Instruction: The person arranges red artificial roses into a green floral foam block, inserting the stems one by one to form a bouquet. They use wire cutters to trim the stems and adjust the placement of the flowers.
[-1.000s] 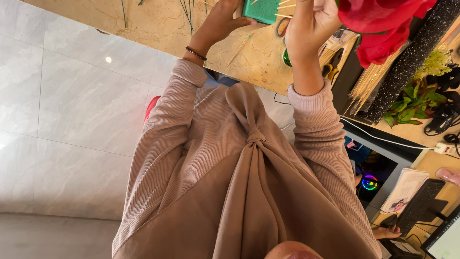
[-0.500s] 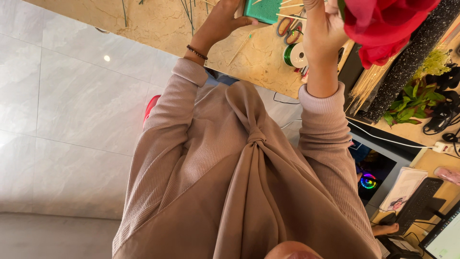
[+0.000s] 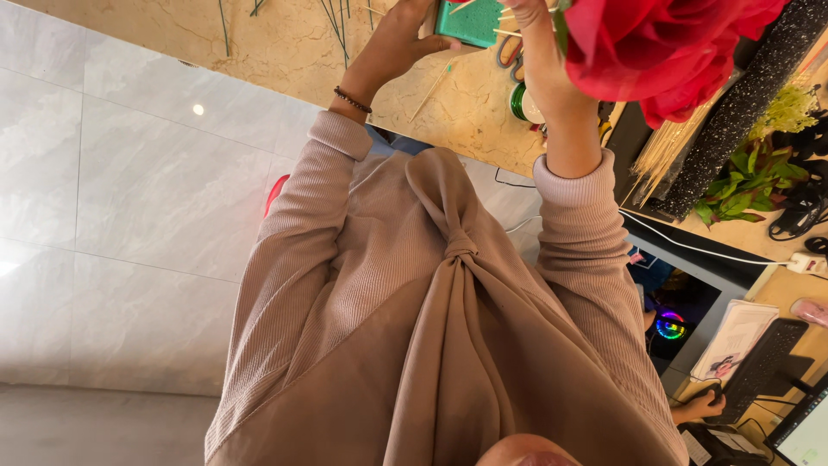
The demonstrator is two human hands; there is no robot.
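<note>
Your left hand point(image 3: 398, 43) has its grip closed around a green foam block point(image 3: 470, 21) at the table's point(image 3: 276, 52) far edge. Your right hand point(image 3: 539, 34) sits beside a red flower point(image 3: 668, 47); its grip state cannot be told. A green tape roll point(image 3: 521, 102) lies just right of the block.

Pale lit monitor screen point(image 3: 804, 436) at bottom right corner, beside keyboard point(image 3: 759, 367)

Black keyboard point(image 3: 763, 367), leafy green plant point(image 3: 746, 185), white cable point(image 3: 707, 250), perhaps scissors point(image 3: 509, 52) on the beige countertop point(image 3: 285, 43).
</note>
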